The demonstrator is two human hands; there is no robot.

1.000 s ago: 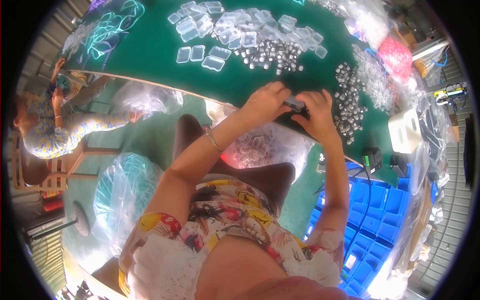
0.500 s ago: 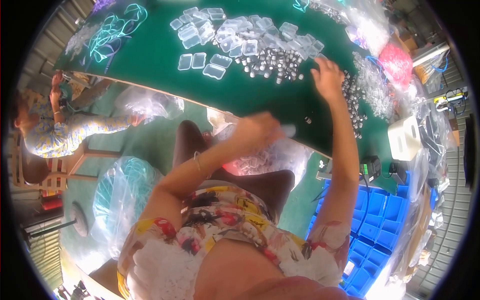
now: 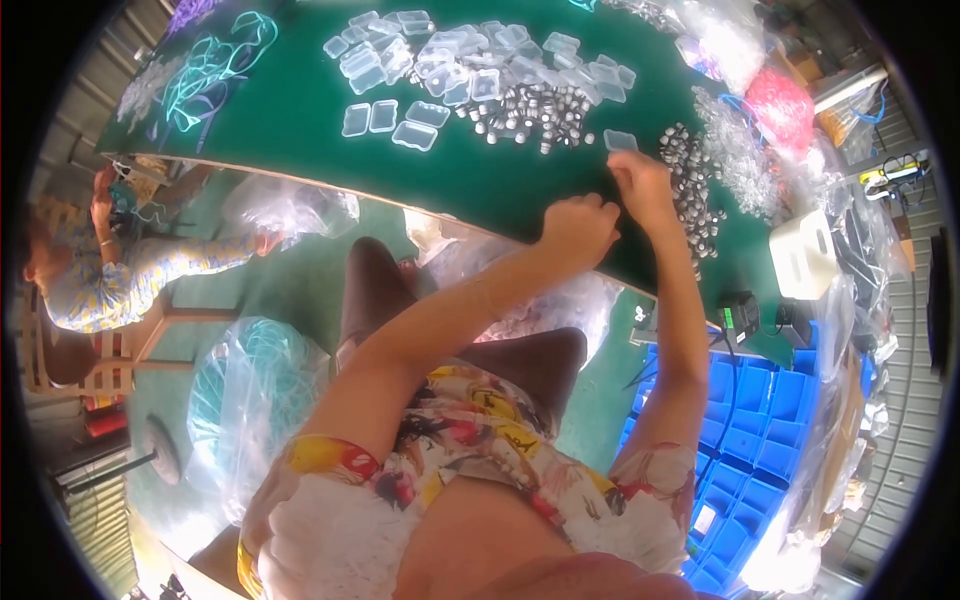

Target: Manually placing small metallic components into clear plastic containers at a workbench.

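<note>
Over the green table (image 3: 400, 185), my right hand (image 3: 645, 188) pinches a small clear plastic case (image 3: 620, 141) by its near edge. Just left of it and nearer to me, my left hand (image 3: 580, 232) has its fingers curled; anything they hold is hidden. Right of my right hand lies a long strip of small black-and-white cylindrical pieces (image 3: 692, 190). Ahead is a bigger heap of the same pieces (image 3: 540, 112), beside a spread of clear cases (image 3: 450, 58). Several open clear cases (image 3: 415, 135) lie apart, left of that heap.
Clear plastic bits (image 3: 745, 165), a pink bag (image 3: 780, 100) and a white container (image 3: 802, 255) line the right side. Blue bins (image 3: 765, 420) stand below. Turquoise cords (image 3: 215, 70) lie far left. A person (image 3: 120, 265) sits beyond the table's left edge. A plastic bag (image 3: 560, 305) hangs near my lap.
My left hand has moved from over my lap up to the right, above the table. My right hand has drawn back from the case pile with a clear case.
</note>
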